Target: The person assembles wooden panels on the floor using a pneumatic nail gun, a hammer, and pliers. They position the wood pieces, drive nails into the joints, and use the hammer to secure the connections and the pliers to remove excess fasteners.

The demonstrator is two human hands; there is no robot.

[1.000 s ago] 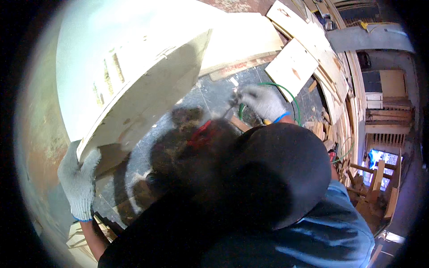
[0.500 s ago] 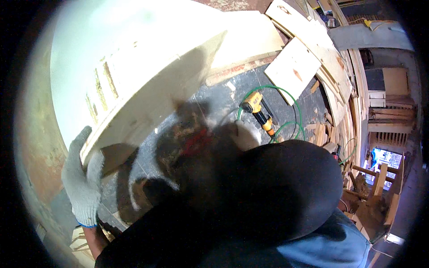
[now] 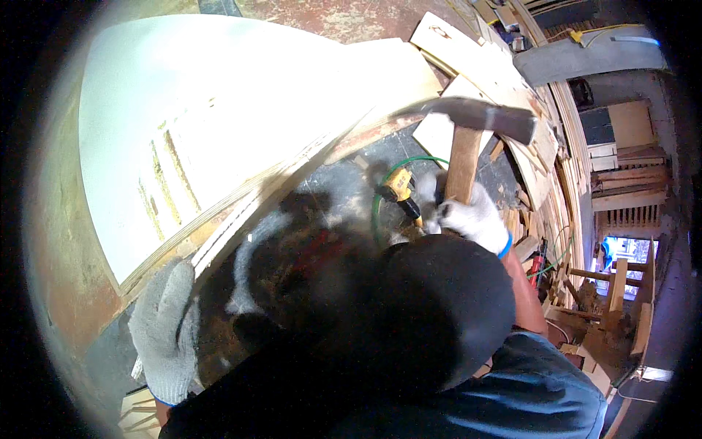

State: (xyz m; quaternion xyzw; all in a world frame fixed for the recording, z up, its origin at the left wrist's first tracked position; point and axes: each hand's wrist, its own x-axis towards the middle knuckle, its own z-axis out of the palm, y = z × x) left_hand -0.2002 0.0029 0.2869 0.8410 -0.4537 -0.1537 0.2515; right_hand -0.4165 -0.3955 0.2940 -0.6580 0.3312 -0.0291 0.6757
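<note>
My right hand (image 3: 472, 218), in a white glove with a blue cuff, is closed around the wooden handle of a claw hammer (image 3: 462, 164). The hammer is raised, its dark head above the hand. At lower left my left hand (image 3: 167, 325), in a grey-white knit glove, is closed on the near end of a thin panel (image 3: 219, 238) seen nearly edge-on. The thumb side is partly hidden. Beside that panel lies a large white board (image 3: 241, 124) with layered edges and several rough yellowish streaks on its face.
A yellow and black nail gun (image 3: 398, 186) with a green hose (image 3: 376, 212) lies on the dark floor beyond my knee. Plywood pieces (image 3: 457, 47) and wood scraps (image 3: 526, 245) are piled at right. A dark rounded shape (image 3: 446, 314) blocks the lower middle.
My right hand has come into view with the raised hammer. The left hand has shifted right and down. The panel it holds now shows nearly edge-on, and the white board shows separately beside it.
</note>
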